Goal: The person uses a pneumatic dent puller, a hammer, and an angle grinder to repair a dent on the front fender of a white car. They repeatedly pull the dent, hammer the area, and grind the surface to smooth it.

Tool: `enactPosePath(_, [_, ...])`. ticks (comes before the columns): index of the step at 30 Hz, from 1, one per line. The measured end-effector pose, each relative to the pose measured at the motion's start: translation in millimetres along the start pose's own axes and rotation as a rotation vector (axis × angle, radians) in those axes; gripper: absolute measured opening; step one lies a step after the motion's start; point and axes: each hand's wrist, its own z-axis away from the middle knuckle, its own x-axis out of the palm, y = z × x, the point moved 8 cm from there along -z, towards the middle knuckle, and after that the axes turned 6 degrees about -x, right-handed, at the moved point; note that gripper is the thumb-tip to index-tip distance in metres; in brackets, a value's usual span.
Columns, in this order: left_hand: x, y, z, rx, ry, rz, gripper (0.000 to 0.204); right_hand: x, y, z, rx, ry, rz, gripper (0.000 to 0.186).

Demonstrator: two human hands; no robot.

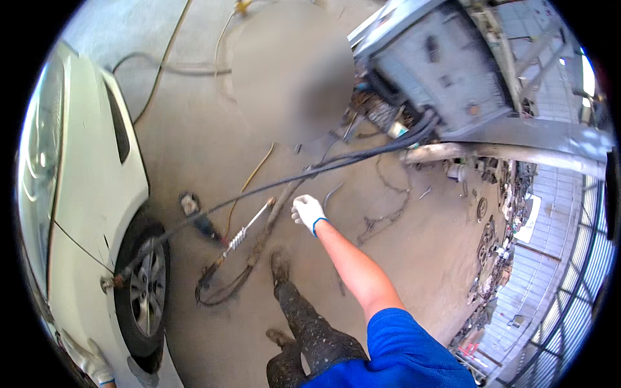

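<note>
My right hand [307, 212] is raised over the floor in a white glove, fingers curled, nothing visible in it. My left hand [87, 359], also gloved, is at the lower left with fingers extended along the white car's front side [84, 207]. A black hose [330, 165] runs diagonally from the grey metal machine to a fitting [116, 281] beside the front wheel [149, 284]. Below it lie a tool with a silver coiled spring [239, 236], a looped cable [220, 297] and a dark power tool [197, 213].
The grey machine [440, 71] and a metal beam [504, 145] occupy the upper right. Cables and scattered parts [485, 233] lie on the concrete floor [401, 252], alongside a ridged grey strip and bars at the right. A blurred patch hides the top centre.
</note>
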Motion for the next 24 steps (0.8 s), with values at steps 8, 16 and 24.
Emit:
enactPosePath(8, [6,-1,-10,0.014,-0.003,0.118,0.079,-100,-249,1,-0.495,0.173,0.054,0.016])
enactPosePath(16, [6,1,-9,-0.017,0.003,0.087,0.081,-103,-281,12,-0.477,0.166,0.109,0.020])
enactPosePath(24, [2,-3,8,-0.054,-0.003,0.108,0.080,-134,-532,286,-1.643,0.893,0.670,0.042])
